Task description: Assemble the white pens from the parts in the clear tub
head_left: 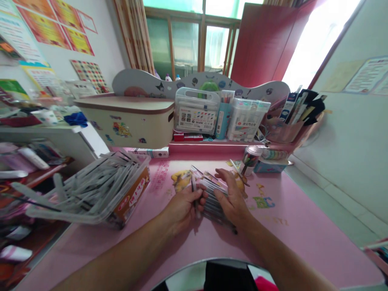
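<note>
So the sticks, thin and dark, lie side by side in a row on the pink desk, a bit right of the tub. Left hand, which is the closer of the 2 to the tub, has 1 stick pinched upright-ish between thumb and fingers. Can't tell if its lower fingers touch the row too. Right hand, further right of the tub, isn't gripping anything I can see: fingers spread and bent, thumb resting on the row.

The tub itself is crammed with long greyish pieces, and a few poke out over its rim. Behind the tub there's a cream box with a brown-edged lid and stickers. Right of the tub and further back you get a case with a handle, a blue holder and a clear case, all 3 on a shelf. Way right of the tub: a jar, a small blue box and a stuffed pink holder.
</note>
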The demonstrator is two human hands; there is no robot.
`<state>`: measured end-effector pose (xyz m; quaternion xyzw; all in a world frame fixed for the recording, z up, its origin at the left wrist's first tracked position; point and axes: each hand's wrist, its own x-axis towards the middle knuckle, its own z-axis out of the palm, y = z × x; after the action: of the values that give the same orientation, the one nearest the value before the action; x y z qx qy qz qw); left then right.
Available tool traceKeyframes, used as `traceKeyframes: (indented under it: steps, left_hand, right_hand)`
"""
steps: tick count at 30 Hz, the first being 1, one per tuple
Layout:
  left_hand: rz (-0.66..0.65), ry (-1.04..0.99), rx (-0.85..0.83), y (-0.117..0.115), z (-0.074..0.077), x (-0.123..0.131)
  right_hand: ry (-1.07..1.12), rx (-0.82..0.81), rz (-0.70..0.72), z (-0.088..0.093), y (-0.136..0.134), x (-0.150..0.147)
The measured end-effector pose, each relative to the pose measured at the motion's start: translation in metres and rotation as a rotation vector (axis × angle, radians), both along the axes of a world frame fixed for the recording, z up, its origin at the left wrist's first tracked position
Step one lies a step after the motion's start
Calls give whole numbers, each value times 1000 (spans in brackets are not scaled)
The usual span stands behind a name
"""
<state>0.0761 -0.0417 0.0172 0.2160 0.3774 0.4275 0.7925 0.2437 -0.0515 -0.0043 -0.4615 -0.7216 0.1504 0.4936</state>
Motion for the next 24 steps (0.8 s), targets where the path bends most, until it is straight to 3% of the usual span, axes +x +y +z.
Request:
traceKeyframes:
  steps: [6, 10, 12, 15, 17, 19, 24]
  left_hand:
    - [-109, 215, 442, -1, 53, -26]
    - [2, 422, 507, 5, 85, -65]
    - [83, 744, 599, 12, 103, -91]
    - [115, 1413, 713, 25, 125, -131]
    - [73, 1778, 763, 35, 133, -156]
    - [-6, 1989, 735, 44, 133, -175]
    - [-116, 2088, 676, 54, 117, -192]
  right_hand:
    - [-28, 60, -58, 2, 3, 2]
    - [-8, 40, -31, -2, 4, 1]
    - [-2, 35, -21, -2, 4, 1]
    - [-5, 25, -8, -2, 3, 1]
    - [-8, 5, 3, -1, 2, 0]
    - [-12, -14, 12, 0, 1, -1]
    - [-10, -36, 14, -2, 2, -1]
